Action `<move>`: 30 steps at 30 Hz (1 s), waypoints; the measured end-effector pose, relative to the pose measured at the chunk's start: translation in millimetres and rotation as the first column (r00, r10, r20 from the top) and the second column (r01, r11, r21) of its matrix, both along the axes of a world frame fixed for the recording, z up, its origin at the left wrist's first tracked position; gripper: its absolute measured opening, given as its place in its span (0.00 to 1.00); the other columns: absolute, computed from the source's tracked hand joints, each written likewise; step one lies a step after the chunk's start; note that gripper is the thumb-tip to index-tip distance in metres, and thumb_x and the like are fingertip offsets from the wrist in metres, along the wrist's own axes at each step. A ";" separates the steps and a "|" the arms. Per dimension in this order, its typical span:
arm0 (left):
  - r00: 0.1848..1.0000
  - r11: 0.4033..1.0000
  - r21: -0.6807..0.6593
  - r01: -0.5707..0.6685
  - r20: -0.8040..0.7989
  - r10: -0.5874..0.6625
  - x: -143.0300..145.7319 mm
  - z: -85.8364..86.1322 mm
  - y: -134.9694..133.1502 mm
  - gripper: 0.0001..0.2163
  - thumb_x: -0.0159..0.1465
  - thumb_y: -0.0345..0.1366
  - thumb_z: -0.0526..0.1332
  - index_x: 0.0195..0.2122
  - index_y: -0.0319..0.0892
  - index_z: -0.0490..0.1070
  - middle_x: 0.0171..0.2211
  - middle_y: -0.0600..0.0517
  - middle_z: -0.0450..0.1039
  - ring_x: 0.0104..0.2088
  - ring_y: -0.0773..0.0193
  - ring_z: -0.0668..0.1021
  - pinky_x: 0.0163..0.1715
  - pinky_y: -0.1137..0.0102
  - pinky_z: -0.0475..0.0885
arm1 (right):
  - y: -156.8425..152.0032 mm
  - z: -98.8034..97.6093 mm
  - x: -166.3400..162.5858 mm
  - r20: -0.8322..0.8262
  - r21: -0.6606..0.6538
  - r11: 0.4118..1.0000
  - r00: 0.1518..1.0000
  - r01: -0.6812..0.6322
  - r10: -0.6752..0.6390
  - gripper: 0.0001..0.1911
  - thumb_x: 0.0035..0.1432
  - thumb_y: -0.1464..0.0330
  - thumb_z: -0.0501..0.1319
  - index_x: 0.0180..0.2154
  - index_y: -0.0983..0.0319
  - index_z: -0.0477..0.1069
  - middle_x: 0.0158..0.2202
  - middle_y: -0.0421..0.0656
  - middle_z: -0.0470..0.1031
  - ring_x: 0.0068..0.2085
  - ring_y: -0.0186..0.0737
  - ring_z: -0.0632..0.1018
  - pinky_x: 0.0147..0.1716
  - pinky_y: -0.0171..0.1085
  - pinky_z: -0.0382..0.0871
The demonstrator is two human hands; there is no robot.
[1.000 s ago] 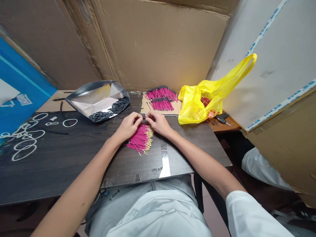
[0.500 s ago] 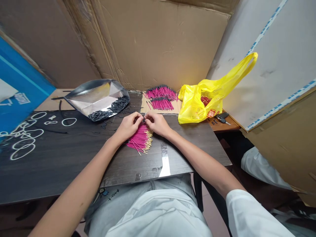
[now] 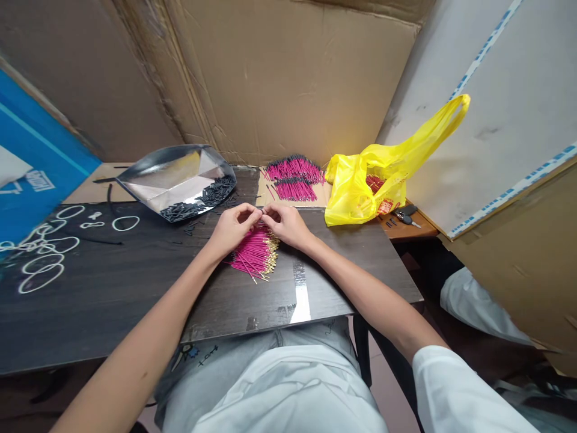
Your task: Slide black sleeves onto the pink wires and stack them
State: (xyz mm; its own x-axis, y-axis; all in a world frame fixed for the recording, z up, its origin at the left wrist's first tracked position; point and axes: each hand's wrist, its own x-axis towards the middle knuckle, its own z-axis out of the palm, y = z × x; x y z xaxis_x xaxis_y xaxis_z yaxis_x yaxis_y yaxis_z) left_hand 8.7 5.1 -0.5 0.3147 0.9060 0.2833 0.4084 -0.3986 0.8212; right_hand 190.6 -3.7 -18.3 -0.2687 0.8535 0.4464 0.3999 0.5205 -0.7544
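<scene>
Meeting tip to tip near the centre of the frame, the left hand [image 3: 234, 227] and the right hand [image 3: 286, 224] have thumbs and fingers drawn together, seemingly clamped on a small dark piece [image 3: 263, 211]. It is mostly hidden by the fingertips, so I cannot tell its shape or how much of it each hand grips.

Just below the hands in the frame, on the dark table [image 3: 351, 264], lies a pile of thin pink rods [image 3: 252, 252], their gold tips mostly toward the right. They look straight, so probably stiff, and each should weigh very little. Smooth sides may let one roll or slide out of a loose pinch; the slender gold tips look easiest to bend or mark, so the pink middle seems the better place to take hold, with light pressure.

At upper centre, more pink rods with black ends [image 3: 295, 190] lie in rows on cardboard [image 3: 265, 195]. Left of them, a silvery bag [image 3: 174, 174] holds short black pieces [image 3: 216, 193], likely light, perhaps a bit soft, and best picked singly between thumb and forefinger. A yellow bag [image 3: 351, 192] stands at right, and pale loops [image 3: 42, 279] lie at far left.
</scene>
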 end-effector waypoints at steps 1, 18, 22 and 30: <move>0.999 1.000 -0.024 0.016 0.031 -0.015 0.2 1.4 -0.7 0.17 0.64 0.53 0.63 0.33 0.42 0.73 0.25 0.54 0.71 0.27 0.63 0.73 0.32 0.68 0.69 | 0.5 0.0 0.3 -0.011 -0.004 1.000 1.000 -0.004 0.003 0.07 0.67 0.67 0.59 0.37 0.62 0.73 0.34 0.40 0.77 0.34 0.35 0.74 0.38 0.33 0.66; 0.999 0.997 0.067 -0.040 -0.025 0.042 -0.3 -7.1 2.6 0.11 0.63 0.45 0.63 0.39 0.42 0.73 0.36 0.49 0.77 0.37 0.58 0.78 0.41 0.64 0.74 | 0.4 -2.8 -1.3 -0.009 -0.023 0.998 0.999 0.050 -0.050 0.09 0.68 0.68 0.60 0.41 0.63 0.79 0.38 0.42 0.81 0.37 0.38 0.77 0.43 0.35 0.67; 0.989 0.987 0.131 -0.093 -0.101 0.107 0.5 -7.8 0.6 0.11 0.64 0.44 0.62 0.39 0.43 0.74 0.38 0.49 0.78 0.38 0.58 0.78 0.43 0.63 0.74 | -1.7 -1.1 -1.2 0.033 -0.009 0.998 0.998 0.055 -0.055 0.10 0.69 0.70 0.59 0.42 0.63 0.80 0.38 0.44 0.82 0.38 0.39 0.78 0.44 0.36 0.67; 0.984 0.956 0.285 -0.074 -0.135 0.116 5.4 -0.8 -9.0 0.11 0.66 0.41 0.60 0.42 0.43 0.79 0.41 0.48 0.80 0.39 0.58 0.80 0.45 0.65 0.74 | -5.8 3.7 -3.7 0.098 0.007 0.996 0.991 0.091 -0.092 0.11 0.71 0.69 0.57 0.41 0.62 0.79 0.38 0.44 0.81 0.39 0.40 0.78 0.43 0.36 0.66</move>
